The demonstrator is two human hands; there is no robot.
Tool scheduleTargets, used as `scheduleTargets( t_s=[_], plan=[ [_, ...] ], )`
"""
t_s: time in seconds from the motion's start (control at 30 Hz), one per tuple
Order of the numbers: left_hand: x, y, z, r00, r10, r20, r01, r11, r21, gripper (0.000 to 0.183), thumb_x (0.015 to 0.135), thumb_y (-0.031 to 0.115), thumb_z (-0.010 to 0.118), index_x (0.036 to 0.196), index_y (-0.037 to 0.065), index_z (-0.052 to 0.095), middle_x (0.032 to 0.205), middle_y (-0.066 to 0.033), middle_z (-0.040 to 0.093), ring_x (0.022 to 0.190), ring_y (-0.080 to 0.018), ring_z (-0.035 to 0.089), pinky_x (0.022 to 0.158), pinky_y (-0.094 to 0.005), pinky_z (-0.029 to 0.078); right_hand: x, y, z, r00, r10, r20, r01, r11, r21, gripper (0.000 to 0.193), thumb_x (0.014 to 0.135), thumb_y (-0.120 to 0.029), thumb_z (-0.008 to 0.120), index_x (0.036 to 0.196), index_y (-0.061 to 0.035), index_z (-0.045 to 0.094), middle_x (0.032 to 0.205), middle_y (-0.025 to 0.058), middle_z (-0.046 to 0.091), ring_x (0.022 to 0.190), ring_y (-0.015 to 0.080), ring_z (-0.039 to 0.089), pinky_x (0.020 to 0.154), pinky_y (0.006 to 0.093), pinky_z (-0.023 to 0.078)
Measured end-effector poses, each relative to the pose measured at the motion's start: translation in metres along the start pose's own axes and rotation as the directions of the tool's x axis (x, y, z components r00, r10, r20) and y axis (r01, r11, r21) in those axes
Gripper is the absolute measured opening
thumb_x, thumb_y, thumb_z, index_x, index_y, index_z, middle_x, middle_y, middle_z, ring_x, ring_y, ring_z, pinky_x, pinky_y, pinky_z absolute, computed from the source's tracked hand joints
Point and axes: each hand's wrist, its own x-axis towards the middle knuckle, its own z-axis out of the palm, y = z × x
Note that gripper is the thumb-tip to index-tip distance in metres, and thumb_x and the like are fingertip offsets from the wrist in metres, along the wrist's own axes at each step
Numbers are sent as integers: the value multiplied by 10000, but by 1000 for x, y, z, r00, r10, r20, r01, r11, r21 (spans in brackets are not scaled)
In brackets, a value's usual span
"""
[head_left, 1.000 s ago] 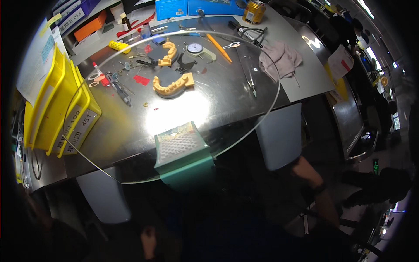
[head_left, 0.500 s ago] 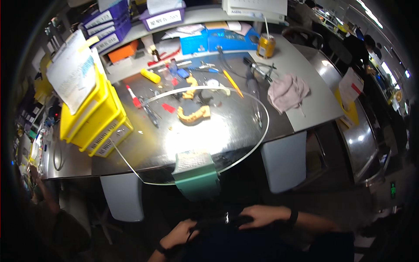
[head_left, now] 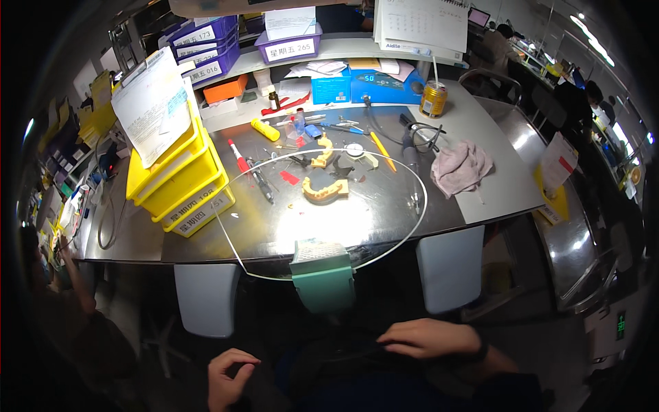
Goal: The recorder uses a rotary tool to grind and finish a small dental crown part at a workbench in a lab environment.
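Note:
At the lower edge, in front of my dark clothing, my left hand [head_left: 231, 376] has loosely curled fingers. Its thumb stands a little apart from them and nothing shows between. My right hand [head_left: 431, 338] reaches leftward over my lap, its fingers drawn together at something dark that I cannot make out. Both hands are below the bench's front edge, away from the things on top. Nearest to them is a green bench pin [head_left: 322, 285] with a pale, rough top. Behind it on the metal bench lie two yellowish dental models [head_left: 325, 191], [head_left: 321, 154], one beyond the other.
Yellow bins [head_left: 206, 185] with papers stand at the left. A clear round-edged shield [head_left: 401, 242] spans the bench middle. Around the models lie a yellow cylinder [head_left: 265, 130], an orange-yellow tool [head_left: 383, 151] and a handpiece [head_left: 412, 161]. A pink cloth [head_left: 461, 168] and a can [head_left: 433, 101] sit right.
My left hand has come away from the dark thing at my lap and moved left and down. My right hand has shifted slightly right. The view has turned a little, so the bench appears further right.

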Motion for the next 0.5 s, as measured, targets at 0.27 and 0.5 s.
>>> scheduleTargets(
  t_s=[0.27, 0.5],
  plan=[
    [53, 47, -23, 747, 629, -217, -661, 736, -144, 260, 916, 251, 585, 782, 43, 505, 691, -50, 496, 604, -134, 431, 576, -273, 342, 2, -60, -181, 770, -122, -626, 338, 910, 239, 228, 957, -225, 518, 861, -27, 578, 767, 101, 608, 657, 197, 599, 557, 287, 445],
    [112, 90, 27, 788, 560, -256, -614, 681, -400, 204, 943, 178, 520, 815, 22, 487, 713, -62, 484, 651, -138, 461, 611, -262, 367, 95, -71, -231, 411, -201, -889, 744, 638, 199, 280, 960, -250, 528, 887, 1, 628, 604, 41, 554, 529, 95, 511, 508, 233, 405]
  ],
)
